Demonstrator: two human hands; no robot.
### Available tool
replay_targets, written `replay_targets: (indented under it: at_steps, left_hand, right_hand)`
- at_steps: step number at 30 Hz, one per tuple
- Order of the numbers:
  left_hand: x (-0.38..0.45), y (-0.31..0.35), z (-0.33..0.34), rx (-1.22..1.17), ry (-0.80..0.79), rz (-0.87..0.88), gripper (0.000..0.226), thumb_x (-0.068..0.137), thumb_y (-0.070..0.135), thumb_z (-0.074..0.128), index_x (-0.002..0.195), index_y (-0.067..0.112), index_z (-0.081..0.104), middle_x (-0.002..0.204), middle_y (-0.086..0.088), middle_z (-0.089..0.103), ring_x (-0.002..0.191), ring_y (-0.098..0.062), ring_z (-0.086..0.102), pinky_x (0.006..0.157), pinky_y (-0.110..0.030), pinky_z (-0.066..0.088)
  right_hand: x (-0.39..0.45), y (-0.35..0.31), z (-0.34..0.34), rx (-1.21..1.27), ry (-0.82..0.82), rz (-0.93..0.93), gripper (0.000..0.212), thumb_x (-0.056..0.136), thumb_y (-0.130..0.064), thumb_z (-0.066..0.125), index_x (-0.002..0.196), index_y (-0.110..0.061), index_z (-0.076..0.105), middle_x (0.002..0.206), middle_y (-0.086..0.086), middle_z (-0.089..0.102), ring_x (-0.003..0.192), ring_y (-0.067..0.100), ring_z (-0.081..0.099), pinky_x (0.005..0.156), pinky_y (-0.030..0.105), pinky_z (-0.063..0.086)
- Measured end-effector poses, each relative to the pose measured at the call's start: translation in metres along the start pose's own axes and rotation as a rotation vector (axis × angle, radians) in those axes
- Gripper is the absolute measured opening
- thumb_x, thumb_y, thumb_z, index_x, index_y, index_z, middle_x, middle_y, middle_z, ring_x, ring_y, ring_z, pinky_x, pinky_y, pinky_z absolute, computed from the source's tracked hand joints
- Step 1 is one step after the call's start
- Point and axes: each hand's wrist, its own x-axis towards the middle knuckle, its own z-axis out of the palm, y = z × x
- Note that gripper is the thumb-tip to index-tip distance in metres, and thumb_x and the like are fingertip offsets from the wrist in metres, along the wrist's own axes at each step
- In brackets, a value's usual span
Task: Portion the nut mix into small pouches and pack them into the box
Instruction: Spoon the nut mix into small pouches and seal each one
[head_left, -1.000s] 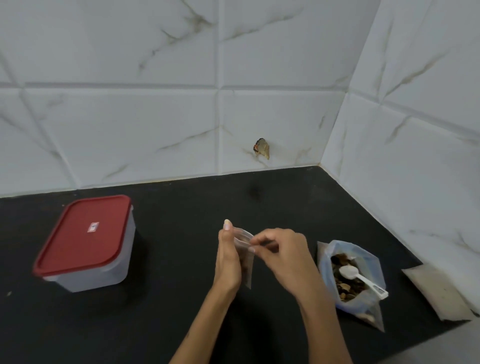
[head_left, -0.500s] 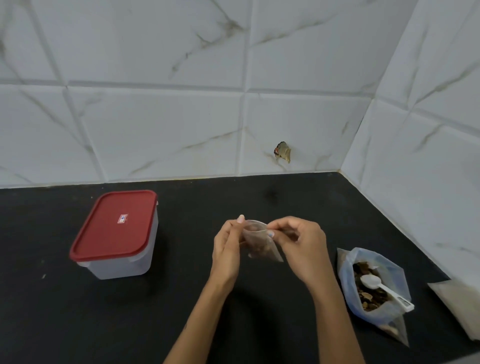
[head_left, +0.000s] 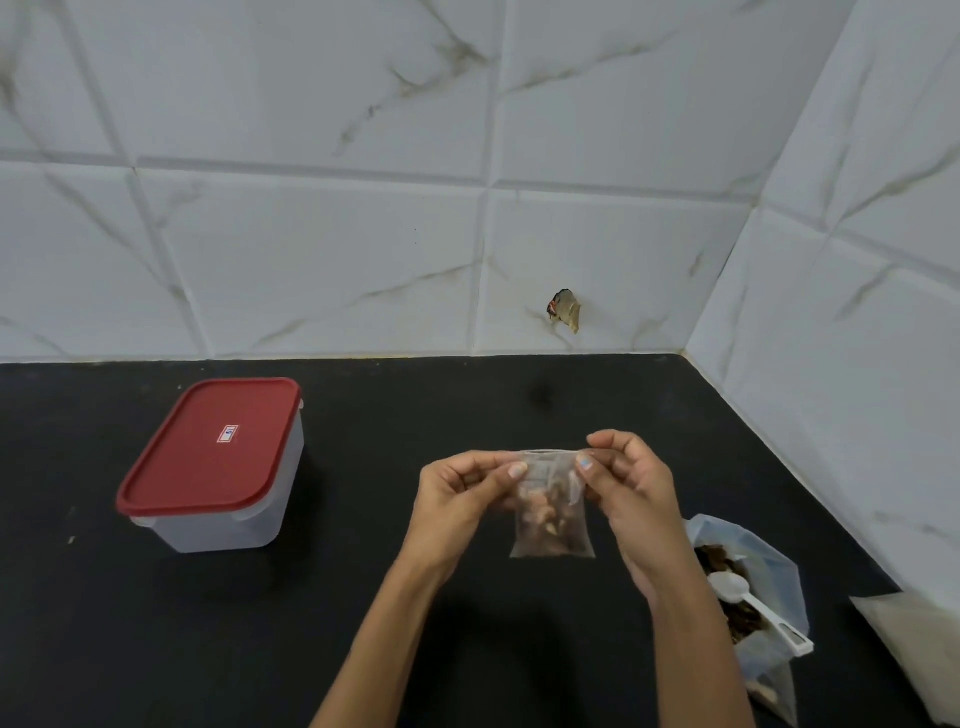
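Left hand: the left hand (head_left: 457, 493) is held up over the desk, and the top left corner of the small pouch is pinched between its thumb and fingers (head_left: 517, 470).
Right hand: the right hand (head_left: 631, 483) is held up beside it, and the top right corner of the pouch is pinched between its thumb and fingers (head_left: 584, 461).
Small pouch: the small pouch (head_left: 551, 512) is clear and is held upright in the air between the two hands, above the middle of the desk. Brown nuts are seen in its lower half. Whether its top is sealed cannot be told.
Box: the box (head_left: 218, 467) is set on the left of the desk, well apart from the hands. Its red lid (head_left: 210, 447) is closed on top, and a small label is stuck on the lid.
Big bag: the big bag (head_left: 748, 597) of nut mix is set on the desk just right of the right wrist. It is open at the top.
Spoon: a white spoon (head_left: 748, 603) is laid in the big bag, with its handle over the rim.
Desk: the desk (head_left: 363, 597) is black and is set in a corner of white tiled walls (head_left: 311, 208).
Pale packet: a pale packet (head_left: 914, 644) is seen at the right edge of the desk.
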Motion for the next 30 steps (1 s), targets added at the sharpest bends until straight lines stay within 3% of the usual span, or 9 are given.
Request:
replay_targets:
  at_steps: [7,12,15,19,23,30]
  left_hand:
    - [0.001,-0.004,0.018,-0.091,-0.025,-0.065,0.016,0.076,0.01,0.066,0.088,0.004,0.075,0.09,-0.014,0.075,0.083,-0.022,0.073,0.07,-0.029,0.06]
    - [0.001,-0.008,0.034,-0.012,-0.002,-0.023,0.014,0.075,0.013,0.067,0.084,0.004,0.074,0.085,-0.008,0.075,0.079,-0.018,0.072,0.067,-0.025,0.058]
    - [0.002,-0.01,0.043,0.059,0.019,-0.003,0.019,0.075,0.016,0.069,0.088,0.003,0.073,0.084,-0.009,0.075,0.078,-0.017,0.071,0.067,-0.024,0.057]
    - [0.0,-0.014,0.052,0.098,0.035,0.012,0.024,0.074,0.02,0.07,0.091,0.003,0.074,0.087,-0.014,0.075,0.08,-0.021,0.071,0.069,-0.027,0.058]
    - [-0.002,-0.015,0.058,0.071,0.056,0.007,0.023,0.073,0.017,0.071,0.088,0.001,0.073,0.083,-0.013,0.075,0.076,-0.019,0.071,0.065,-0.025,0.057]
    - [-0.005,-0.013,0.06,0.106,0.011,0.042,0.022,0.076,0.017,0.069,0.09,0.001,0.073,0.084,-0.011,0.074,0.078,-0.02,0.071,0.067,-0.027,0.057]
  right_hand:
    - [0.009,0.003,-0.023,0.163,-0.112,0.065,0.028,0.093,-0.002,0.05,0.115,-0.017,0.06,0.096,0.019,0.059,0.093,0.026,0.062,0.087,0.043,0.053]
    - [0.025,-0.002,-0.044,0.069,-0.236,0.055,0.039,0.072,-0.022,0.074,0.11,-0.019,0.065,0.108,0.005,0.065,0.099,0.019,0.064,0.079,0.032,0.051]
    - [0.031,-0.003,-0.047,-0.054,-0.362,0.064,0.037,0.063,-0.025,0.082,0.096,-0.015,0.071,0.096,0.007,0.072,0.087,0.018,0.069,0.07,0.025,0.052]
    - [0.03,0.004,-0.046,-0.055,-0.328,0.012,0.016,0.064,-0.019,0.079,0.077,-0.012,0.073,0.076,0.005,0.072,0.072,0.012,0.068,0.062,0.02,0.051]
    - [0.028,0.012,-0.052,-0.01,-0.302,-0.002,0.005,0.075,-0.007,0.074,0.08,-0.008,0.072,0.074,0.007,0.071,0.072,0.017,0.068,0.063,0.024,0.052]
    - [0.026,0.019,-0.052,0.003,-0.246,-0.074,0.019,0.067,-0.023,0.072,0.078,-0.008,0.072,0.076,0.009,0.07,0.076,0.02,0.067,0.067,0.027,0.055]
